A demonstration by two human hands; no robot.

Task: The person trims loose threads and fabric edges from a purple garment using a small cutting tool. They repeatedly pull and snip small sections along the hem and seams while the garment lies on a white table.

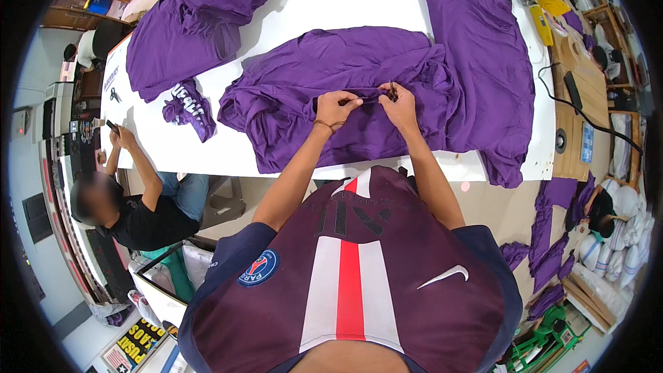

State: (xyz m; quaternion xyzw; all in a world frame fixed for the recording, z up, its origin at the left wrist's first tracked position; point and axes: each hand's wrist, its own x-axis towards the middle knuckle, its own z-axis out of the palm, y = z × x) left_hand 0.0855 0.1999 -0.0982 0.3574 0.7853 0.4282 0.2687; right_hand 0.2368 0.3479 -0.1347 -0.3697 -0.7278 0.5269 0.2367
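Observation:
A crumpled purple garment (331, 55) lies across the middle of the white table in front of me. My left hand (337, 110) is closed in a pinch on a fold of its near part. Just to the right, my right hand (398, 107) is closed too, with small dark snips (392, 91) showing at its fingertips. Between the two hands a strip of the cloth's edge is drawn up. Whether the right fingers also grip cloth is hard to make out.
More purple garments lie in a heap (186, 34) at the far left and in a spread pile (483, 76) on the right. Beside the heap is a small printed purple piece (190, 109). A seated person (145, 207) holds a phone at the left table edge. Cardboard (580, 110) stands right.

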